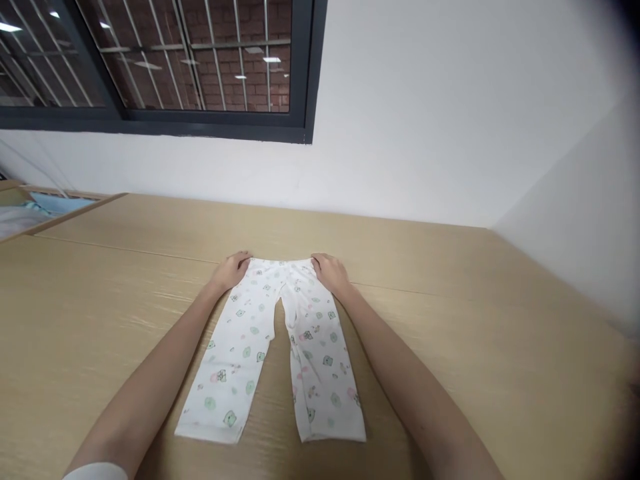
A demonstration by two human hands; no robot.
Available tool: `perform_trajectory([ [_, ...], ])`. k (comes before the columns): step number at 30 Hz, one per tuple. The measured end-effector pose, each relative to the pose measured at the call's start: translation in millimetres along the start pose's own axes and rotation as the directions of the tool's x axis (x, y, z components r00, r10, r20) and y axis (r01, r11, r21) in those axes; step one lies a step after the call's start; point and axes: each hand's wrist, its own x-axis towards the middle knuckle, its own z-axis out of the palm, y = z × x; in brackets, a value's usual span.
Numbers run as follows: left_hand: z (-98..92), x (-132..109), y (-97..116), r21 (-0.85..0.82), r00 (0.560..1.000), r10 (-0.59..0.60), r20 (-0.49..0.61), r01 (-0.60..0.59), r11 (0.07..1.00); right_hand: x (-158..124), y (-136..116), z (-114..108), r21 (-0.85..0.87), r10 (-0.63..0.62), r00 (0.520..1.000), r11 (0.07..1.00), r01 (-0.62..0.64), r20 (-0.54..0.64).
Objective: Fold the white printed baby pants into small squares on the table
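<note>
A pair of small white trousers [250, 327] with green and pink animal prints lies spread out, its waistband toward the wall and its two legs pointing at me. My left hand [233, 270] is closed on the left end of the waistband, thumb and fingers at the fabric's edge. At the opposite end, my right hand [330, 272] also grips the waistband, its fingers curled over the corner. The right trouser leg shows some creases along its inner side; the left one is flatter. The fingertips are partly hidden.
The trousers rest on a wide pale wooden table [475, 333] with a seam running across it. Behind it rises a white wall [400, 133] with a dark-framed barred window [200, 123]. At the far left, a wood-edged compartment [75, 217] holds light blue and white cloth [30, 217].
</note>
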Motion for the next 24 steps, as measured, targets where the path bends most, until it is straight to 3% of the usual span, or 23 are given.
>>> perform_trajectory([
  [10, 0.0, -0.3, -0.2, 0.0, 1.0, -0.006, -0.007, 0.006, 1.0, 1.5, -0.3, -1.8, 0.034, -0.032, 0.999, 0.999, 0.032, -0.009],
  [16, -10.4, -6.3, 15.5, 0.0, 0.999, -0.015, -0.038, 0.015, 1.0, 1.4, -3.7, -6.8, 0.043, -0.011, 1.0, 0.999, 0.01, 0.014],
  [19, -22.7, -8.8, 38.9, 0.03, 0.994, -0.022, -0.108, 0.025, 0.999, 1.7, -5.0, -7.7, 0.05, -0.003, 1.0, 0.999, 0.003, 0.018],
  [21, -29.6, -13.5, 65.6, 0.052, 0.994, 0.003, -0.111, 0.003, 0.999, 1.8, -5.6, -8.0, 0.057, -0.001, 1.0, 0.998, 0.0, 0.016],
  [24, -30.2, -39.3, 124.5, 0.052, 0.992, 0.113, 0.051, -0.116, 0.992, 1.8, -5.9, -8.0, 0.068, 0.001, 1.0, 0.998, -0.002, 0.01],
])
